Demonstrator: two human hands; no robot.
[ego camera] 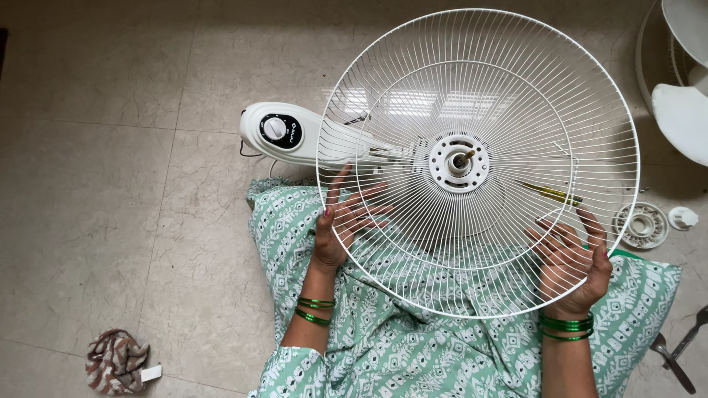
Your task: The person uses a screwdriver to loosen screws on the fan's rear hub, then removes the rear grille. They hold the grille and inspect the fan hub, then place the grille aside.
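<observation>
A round white wire fan guard (516, 96) sits on the fan's motor hub (459, 162), its brass shaft poking up through the middle. My left hand (341, 225) rests on the guard's lower left rim with fingers spread over the wires. My right hand (571, 265) grips the lower right rim from beneath, fingers curled around the wires. The white fan base (284, 133) with a black-ringed dial lies on the floor to the left. Both wrists carry green bangles, and my lap is covered in green patterned cloth.
White fan blades (682, 110) lie at the upper right. A white round locking ring (643, 225) and a small white cap (683, 217) sit on the tiled floor at the right. Pliers (675, 354) lie lower right. A crumpled brown-and-white rag (114, 361) lies lower left. A yellow-handled tool (549, 193) shows under the guard.
</observation>
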